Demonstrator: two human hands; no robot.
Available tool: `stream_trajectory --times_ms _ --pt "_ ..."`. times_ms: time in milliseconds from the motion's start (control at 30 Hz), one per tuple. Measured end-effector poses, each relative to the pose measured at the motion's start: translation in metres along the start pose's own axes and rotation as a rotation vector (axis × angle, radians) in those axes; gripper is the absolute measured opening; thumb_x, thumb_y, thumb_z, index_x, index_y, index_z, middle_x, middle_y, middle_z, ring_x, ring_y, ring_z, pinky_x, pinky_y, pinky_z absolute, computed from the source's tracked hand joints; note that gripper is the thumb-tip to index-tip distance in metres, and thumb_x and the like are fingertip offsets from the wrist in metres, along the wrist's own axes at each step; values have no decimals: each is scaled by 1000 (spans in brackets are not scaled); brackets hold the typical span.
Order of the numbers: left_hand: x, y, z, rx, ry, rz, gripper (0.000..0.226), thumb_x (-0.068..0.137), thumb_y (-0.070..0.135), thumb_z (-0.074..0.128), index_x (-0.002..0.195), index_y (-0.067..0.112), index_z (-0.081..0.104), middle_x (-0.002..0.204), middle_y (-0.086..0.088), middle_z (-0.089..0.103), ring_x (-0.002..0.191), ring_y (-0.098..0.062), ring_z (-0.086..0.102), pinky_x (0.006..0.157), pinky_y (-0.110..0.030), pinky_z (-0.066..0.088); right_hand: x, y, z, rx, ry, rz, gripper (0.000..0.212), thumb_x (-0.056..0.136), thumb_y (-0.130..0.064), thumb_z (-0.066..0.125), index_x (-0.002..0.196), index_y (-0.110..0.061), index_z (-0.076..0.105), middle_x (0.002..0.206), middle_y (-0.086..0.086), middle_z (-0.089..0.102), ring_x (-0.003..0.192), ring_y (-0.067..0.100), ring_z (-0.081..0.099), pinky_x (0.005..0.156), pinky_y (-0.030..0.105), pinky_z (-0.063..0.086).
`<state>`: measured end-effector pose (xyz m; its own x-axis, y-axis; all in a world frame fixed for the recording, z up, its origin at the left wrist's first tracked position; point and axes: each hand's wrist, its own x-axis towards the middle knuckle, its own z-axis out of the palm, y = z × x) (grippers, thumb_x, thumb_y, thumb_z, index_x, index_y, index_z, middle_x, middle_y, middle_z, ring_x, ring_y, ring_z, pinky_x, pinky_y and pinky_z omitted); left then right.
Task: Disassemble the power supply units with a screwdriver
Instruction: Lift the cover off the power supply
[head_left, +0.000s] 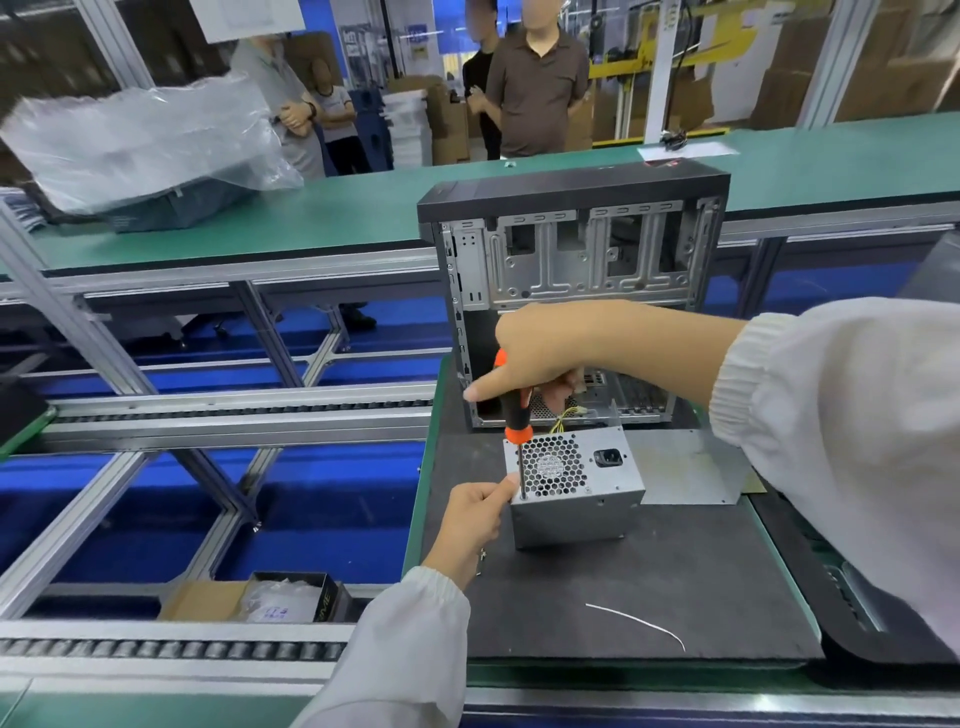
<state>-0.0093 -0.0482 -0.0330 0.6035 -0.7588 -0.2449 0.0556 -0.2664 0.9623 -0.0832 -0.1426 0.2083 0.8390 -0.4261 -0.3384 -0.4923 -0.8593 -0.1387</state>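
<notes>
Head view: right hand grips the orange-and-black screwdriver upright, tip at a corner of the grey metal power supply box; left hand pinches its shaft.

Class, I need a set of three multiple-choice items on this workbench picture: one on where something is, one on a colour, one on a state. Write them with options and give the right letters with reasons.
1. Where does the silver metal power supply box stand?
A. on the dark grey mat, in front of the open computer case
B. inside the case
C. on the green belt

2. What colours is the screwdriver handle?
A. blue and white
B. orange and black
C. all yellow

3. What is the right hand doing?
A. resting flat on the mat
B. lifting the case
C. gripping the screwdriver, whose tip is at the box's near left corner

Key: 1 A, the box sits on the mat outside the case. 2 B, orange bands show on a black grip. 3 C, its fingers wrap the handle while the left hand pinches the shaft.
</notes>
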Motion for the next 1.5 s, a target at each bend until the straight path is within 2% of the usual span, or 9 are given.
stream_trajectory --times_ms 233,433,567,733,833,967,1100,1267,1500 --pt "2 -6 0 -47 10 -44 59 90 37 67 71 16 16 66 -6 10 60 -21 9 57 -34 10 -4 -1 -2 -52 -31 61 55 97 -48 40 62 -8 55 38 0 55 39 15 43 48 23 39" --pt "3 -7 0 -54 8 -47 60 90 38 67 70 16 15 67 -7 9 56 -19 9 56 -33 11 -11 0 -7 -164 -162 -40 33 97 -37 51 103 -5 56 70 5 61 48 12 55 40 17 39" --pt "2 -8 -1 -59 -3 -36 61 90 38 67 68 17 14 66 -5 8 53 -16 10 50 -26 12 -13 -1 -8 -290 -191 -147 16 94 -22 59 99 -13 47 75 3 53 55 14 58 48 21 46" --pt "2 -7 -3 -53 -12 -40 60 91 39 66 66 19 15 66 -6 9 53 -17 10 45 -22 15 -12 -6 -4 -506 -54 -301 32 83 5 57 107 -15 55 103 3 53 87 22 50 59 27 40" --pt "1 -7 -3 -67 -20 -46 61 90 39 66 58 22 17 61 -4 10 51 -16 10 46 -23 14 -10 -10 -7 -419 -122 -259 35 81 -9 69 111 -17 54 106 4 54 93 26 60 70 35 54" --pt "1 -5 -2 -77 -23 -58 62 90 39 67 48 27 22 59 -2 10 50 -15 10 49 -26 12 -7 -7 -6 -196 -5 -126 57 86 -62 55 79 -5 55 53 -2 59 41 10 56 46 21 47" --pt "2 -6 -3 -88 -21 -96 58 88 40 68 51 24 27 58 -1 12 49 -15 12 49 -26 15 -2 -6 10 -310 213 -29 57 101 -50 29 67 -6 41 58 6 47 46 17 46 44 29 38" --pt "5 1 -3 -175 -31 -201 36 88 33 71 63 15 51 50 5 21 44 -11 17 47 -24 18 -1 -4 15 -493 251 77 22 101 -31 40 88 -15 48 69 1 39 55 17 35 46 27 24" --pt "8 7 1 -144 4 -200 32 91 28 67 70 9 53 52 4 25 45 -11 19 46 -24 18 -12 -8 11 -582 190 -109 29 96 -39 50 91 -10 50 72 2 43 57 17 40 44 27 28"
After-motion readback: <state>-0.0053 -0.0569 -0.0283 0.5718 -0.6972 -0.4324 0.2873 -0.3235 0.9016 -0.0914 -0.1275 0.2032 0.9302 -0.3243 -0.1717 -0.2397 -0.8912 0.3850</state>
